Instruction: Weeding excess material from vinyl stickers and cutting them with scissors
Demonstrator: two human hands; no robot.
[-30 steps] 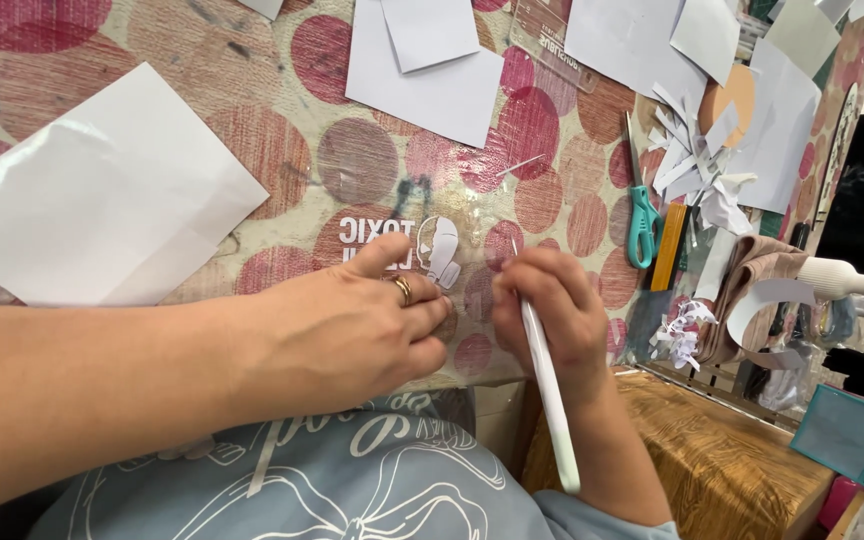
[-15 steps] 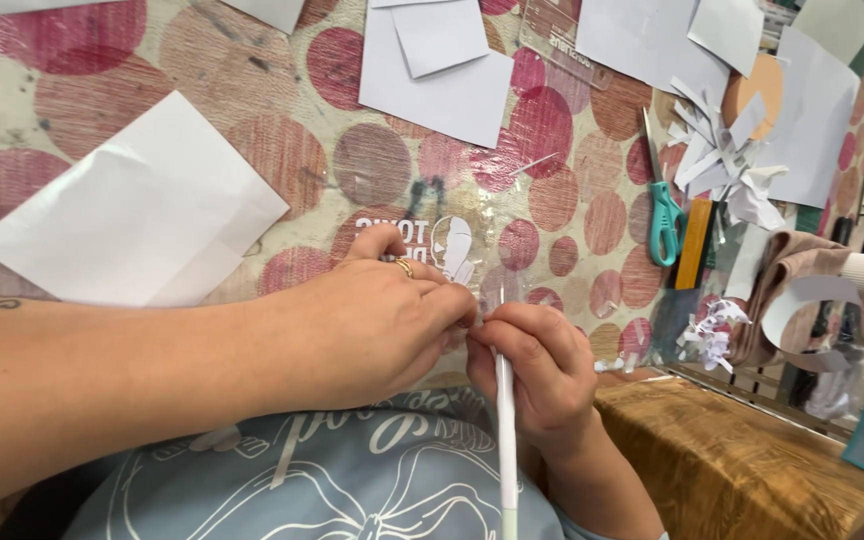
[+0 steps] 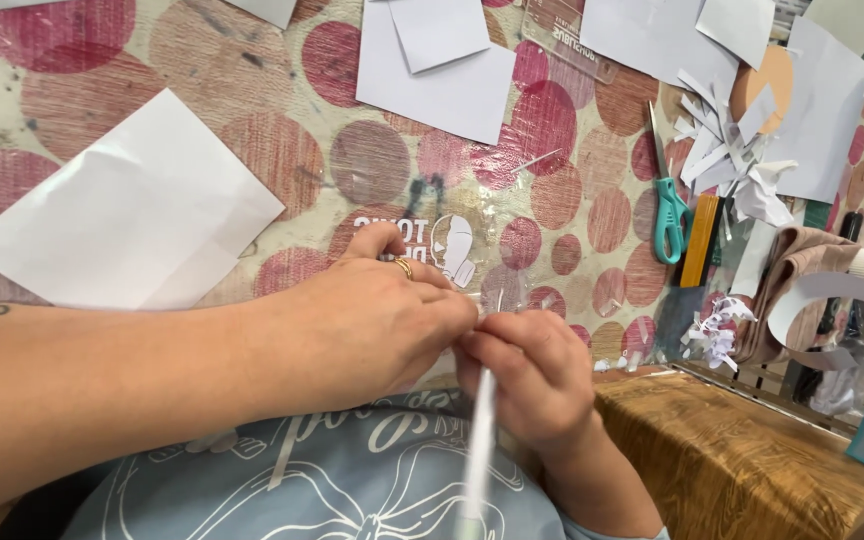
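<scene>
Left hand (image 3: 372, 325) at frame centre, fingers curled closed over work, right hand (image 3: 537, 375) gripping white stick (image 3: 479, 440), scissors (image 3: 668, 200) upper right, white sheet (image 3: 132, 215) left.

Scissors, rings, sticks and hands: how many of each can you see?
Hands: 2, left hand and right hand
White stick: 1
Gold ring: 1
Teal scissors: 1
Total: 5
</scene>
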